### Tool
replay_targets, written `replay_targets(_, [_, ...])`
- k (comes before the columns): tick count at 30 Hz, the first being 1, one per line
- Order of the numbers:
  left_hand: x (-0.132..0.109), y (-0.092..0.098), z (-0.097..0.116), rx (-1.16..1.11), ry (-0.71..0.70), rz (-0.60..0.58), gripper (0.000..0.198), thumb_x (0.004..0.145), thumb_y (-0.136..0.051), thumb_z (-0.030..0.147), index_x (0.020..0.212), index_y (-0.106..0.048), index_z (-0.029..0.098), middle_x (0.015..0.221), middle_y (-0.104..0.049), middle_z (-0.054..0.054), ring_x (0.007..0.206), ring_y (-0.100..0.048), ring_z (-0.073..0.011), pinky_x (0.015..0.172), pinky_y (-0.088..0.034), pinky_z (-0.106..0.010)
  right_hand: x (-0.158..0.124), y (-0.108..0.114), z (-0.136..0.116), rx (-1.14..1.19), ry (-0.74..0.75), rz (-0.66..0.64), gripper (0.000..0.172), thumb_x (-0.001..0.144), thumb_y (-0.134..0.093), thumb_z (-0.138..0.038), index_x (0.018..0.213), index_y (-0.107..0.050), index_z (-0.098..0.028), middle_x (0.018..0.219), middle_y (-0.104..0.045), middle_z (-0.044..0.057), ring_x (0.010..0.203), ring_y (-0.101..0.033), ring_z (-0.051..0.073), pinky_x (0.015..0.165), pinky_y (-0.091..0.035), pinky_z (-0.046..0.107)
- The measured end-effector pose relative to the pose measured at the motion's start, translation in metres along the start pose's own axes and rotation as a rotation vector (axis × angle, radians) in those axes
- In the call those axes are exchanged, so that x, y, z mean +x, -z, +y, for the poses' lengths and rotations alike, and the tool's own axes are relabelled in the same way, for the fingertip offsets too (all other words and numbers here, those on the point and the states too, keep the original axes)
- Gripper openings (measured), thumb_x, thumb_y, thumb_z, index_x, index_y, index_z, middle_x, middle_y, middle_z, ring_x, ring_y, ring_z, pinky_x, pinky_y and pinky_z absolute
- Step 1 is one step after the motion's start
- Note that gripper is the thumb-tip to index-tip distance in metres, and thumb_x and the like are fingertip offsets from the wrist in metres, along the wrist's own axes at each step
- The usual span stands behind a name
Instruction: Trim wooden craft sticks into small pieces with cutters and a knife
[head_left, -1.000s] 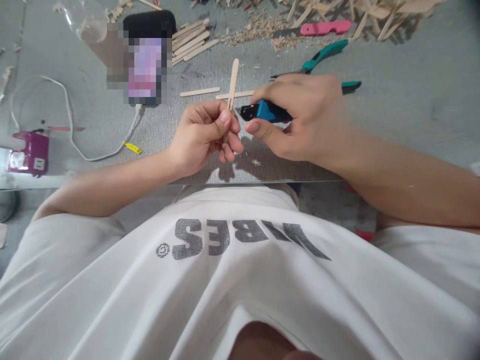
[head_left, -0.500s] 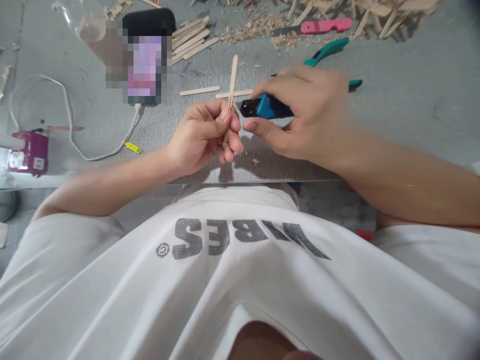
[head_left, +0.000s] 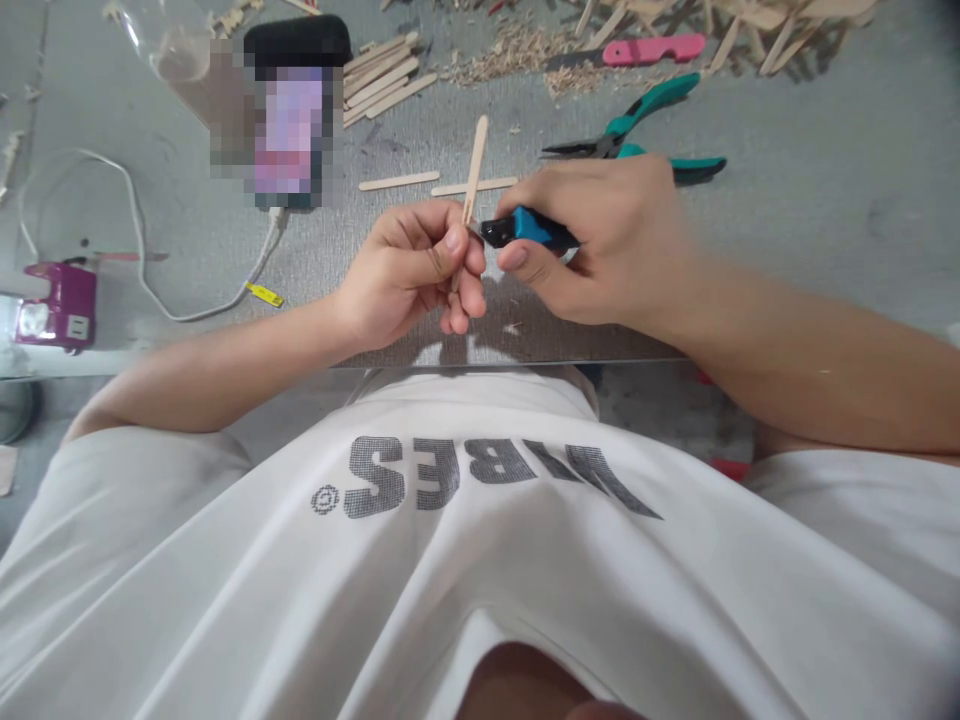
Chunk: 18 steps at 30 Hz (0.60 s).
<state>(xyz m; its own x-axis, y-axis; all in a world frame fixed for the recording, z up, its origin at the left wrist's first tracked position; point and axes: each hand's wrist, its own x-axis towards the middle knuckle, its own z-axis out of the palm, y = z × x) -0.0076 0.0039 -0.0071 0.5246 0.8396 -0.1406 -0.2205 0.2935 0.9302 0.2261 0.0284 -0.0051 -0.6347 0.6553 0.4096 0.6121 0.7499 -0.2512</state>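
Grey, finely streaked sheeting covers the table (head_left: 810, 230), its front edge running straight across just beyond the white shirt (head_left: 480, 570) of the seated person. Over that edge the left hand (head_left: 420, 262) pinches a wooden craft stick (head_left: 478, 150) between thumb and curled fingers, closed firmly on its lower part. The stick's long axis points away from the body, its rounded far end leaning slightly to the right, and close to the fingertips it looks split along its length. Directly to the right of that split, the right hand (head_left: 626, 240) is wrapped around a blue-and-black utility knife (head_left: 534, 230), which lies nearly crosswise to the stick with its nose pointing left. The blade reaches the stick near the left thumb; whether it touches the wood cannot be told. Of the two hands, the left is nearer the stick, being already on it.

Beyond them, one loose stick (head_left: 399, 182) lies flat on the table, with green-handled pliers (head_left: 619, 134) open past the right hand. Farther back sit a bundle of sticks (head_left: 381, 85), a heap of wood shavings (head_left: 510, 55) and a pink-handled knife (head_left: 652, 50). Off to the left, a blurred-out phone (head_left: 289, 130) is plugged into a white cable (head_left: 139, 230), and a purple power adapter (head_left: 73, 305) stands near the table's edge
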Motion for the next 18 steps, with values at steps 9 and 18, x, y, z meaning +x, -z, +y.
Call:
replay_targets(9, [-0.003, 0.002, -0.002, 0.069, -0.073, 0.039, 0.036, 0.11, -0.074, 0.027, 0.077, -0.067, 0.017, 0.063, -0.07, 0.005, 0.045, -0.072, -0.0121, 0.043, -0.057, -0.019, 0.002, 0.005, 0.0, 0.074, -0.006, -0.104, 0.097, 0.104, -0.002, -0.095, 0.099, -0.067, -0.023, 0.084, -0.064, 0.005, 0.081, -0.066, 0.019, 0.078, -0.044, 0.04])
replay_targets(18, [-0.009, -0.008, 0.0, 0.216, -0.09, 0.111, 0.039, 0.107, -0.08, 0.036, 0.075, -0.066, 0.018, 0.059, -0.071, 0.002, 0.042, -0.064, -0.0077, 0.038, -0.039, -0.014, 0.001, 0.003, -0.005, -0.079, 0.004, -0.24, 0.103, 0.099, 0.017, -0.088, 0.101, -0.064, -0.024, 0.077, -0.061, 0.008, 0.07, -0.062, 0.024, 0.066, -0.04, 0.042])
